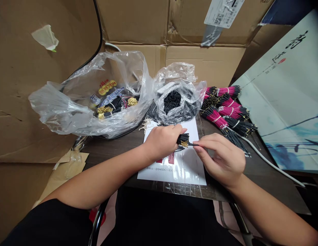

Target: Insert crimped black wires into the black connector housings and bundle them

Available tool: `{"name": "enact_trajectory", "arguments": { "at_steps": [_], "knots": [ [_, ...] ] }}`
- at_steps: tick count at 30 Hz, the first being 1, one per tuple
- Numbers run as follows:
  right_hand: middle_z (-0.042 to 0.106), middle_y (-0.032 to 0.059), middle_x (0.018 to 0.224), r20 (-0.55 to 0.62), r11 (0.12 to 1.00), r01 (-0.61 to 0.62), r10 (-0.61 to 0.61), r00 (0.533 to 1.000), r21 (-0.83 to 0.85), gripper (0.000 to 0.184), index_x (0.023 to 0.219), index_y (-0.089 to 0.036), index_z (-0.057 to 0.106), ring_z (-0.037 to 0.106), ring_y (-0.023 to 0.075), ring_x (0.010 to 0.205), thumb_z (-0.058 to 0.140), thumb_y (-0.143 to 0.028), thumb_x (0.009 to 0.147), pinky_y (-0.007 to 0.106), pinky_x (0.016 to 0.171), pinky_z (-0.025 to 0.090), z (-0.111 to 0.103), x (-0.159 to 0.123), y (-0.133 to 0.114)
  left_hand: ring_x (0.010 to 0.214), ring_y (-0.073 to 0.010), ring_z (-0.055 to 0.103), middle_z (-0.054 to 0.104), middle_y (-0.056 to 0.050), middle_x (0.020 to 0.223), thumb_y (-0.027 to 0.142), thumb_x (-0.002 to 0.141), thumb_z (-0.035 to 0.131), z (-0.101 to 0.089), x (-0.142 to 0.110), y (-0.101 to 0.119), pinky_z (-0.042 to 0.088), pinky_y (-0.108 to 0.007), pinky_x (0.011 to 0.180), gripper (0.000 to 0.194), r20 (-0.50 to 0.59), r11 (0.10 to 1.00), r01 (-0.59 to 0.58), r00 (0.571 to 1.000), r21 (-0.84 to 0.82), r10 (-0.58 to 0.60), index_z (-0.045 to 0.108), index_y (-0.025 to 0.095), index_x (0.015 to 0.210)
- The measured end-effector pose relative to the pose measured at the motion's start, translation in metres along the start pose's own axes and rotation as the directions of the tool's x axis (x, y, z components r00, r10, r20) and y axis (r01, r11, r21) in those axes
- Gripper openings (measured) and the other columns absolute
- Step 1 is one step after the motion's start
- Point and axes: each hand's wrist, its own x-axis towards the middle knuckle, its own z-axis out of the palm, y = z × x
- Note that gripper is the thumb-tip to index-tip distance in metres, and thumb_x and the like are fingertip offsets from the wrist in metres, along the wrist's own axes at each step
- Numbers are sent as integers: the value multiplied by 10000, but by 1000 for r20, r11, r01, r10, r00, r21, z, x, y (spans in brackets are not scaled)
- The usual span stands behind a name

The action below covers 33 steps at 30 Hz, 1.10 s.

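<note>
My left hand (pixel 162 141) is closed around a bundle of black wires (pixel 183 139) whose gold metal terminals point to the right. Thumb and fingertips of my right hand (pixel 222 155) pinch a thin black sleeve (pixel 193 144) at the end of one wire from that bundle. Whether the sleeve sits over the terminal is too small to tell. Under both hands lies a white printed sheet (pixel 171 176) on the dark table (pixel 217 191). Just behind my left hand, an open plastic bag (pixel 197 102) holds a heap of short black sleeves (pixel 172 101).
A large clear bag (pixel 61 112) on the left holds more wire bundles (pixel 110 107) with gold ends. Tied bundles of pink and black wires (pixel 226 111) are piled at the right, beside a white cable (pixel 271 164). Cardboard (pixel 205 63) walls the back; a printed panel (pixel 289 102) leans right.
</note>
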Motion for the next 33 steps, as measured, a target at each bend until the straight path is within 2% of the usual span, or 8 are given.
{"name": "enact_trajectory", "arguments": {
  "at_steps": [15, 19, 24, 30, 33],
  "knots": [
    [681, 37, 859, -4, 984, -98, 100, 995, 146, 298, 975, -200, 668, 632, 158, 764, 677, -22, 736, 317, 673, 526, 2, 2, -1, 729, -202, 667, 683, -28, 796, 303, 931, 429, 1, -1, 0, 439, -286, 584, 202, -12, 1000, 7, 1000, -3, -7, 591, 182, 921],
    [680, 37, 855, -25, 992, -77, 80, 997, 100, 321, 989, -199, 670, 630, 156, 759, 692, -21, 723, 312, 665, 524, 4, 1, 0, 719, -200, 667, 682, -37, 785, 350, 958, 390, 1, -1, 2, 429, -283, 570, 266, -8, 1000, 11, 1000, 7, -11, 585, 177, 905],
    [679, 37, 869, 16, 999, -23, 23, 1000, 33, 340, 1022, -196, 670, 626, 145, 761, 701, -31, 726, 299, 667, 524, 3, 0, 0, 709, -215, 669, 681, -40, 780, 378, 966, 370, 1, 0, 3, 424, -295, 562, 300, 2, 1000, 6, 1000, 18, -6, 590, 182, 911],
    [678, 41, 854, -6, 999, -42, 42, 999, 32, 316, 995, -175, 687, 622, 133, 748, 712, -23, 719, 290, 660, 518, 2, 2, -1, 758, -220, 675, 694, -41, 820, 389, 941, 412, 1, 0, 2, 446, -291, 607, 279, 44, 999, 8, 999, -39, -6, 600, 182, 940],
    [678, 41, 852, -12, 997, -57, 58, 998, 58, 316, 989, -175, 691, 620, 133, 741, 713, -16, 717, 289, 650, 513, 1, 2, -1, 801, -222, 675, 698, -31, 869, 320, 898, 471, 1, 0, 1, 455, -292, 635, 204, 65, 997, -5, 998, -78, 10, 604, 194, 989]
  ]
}}
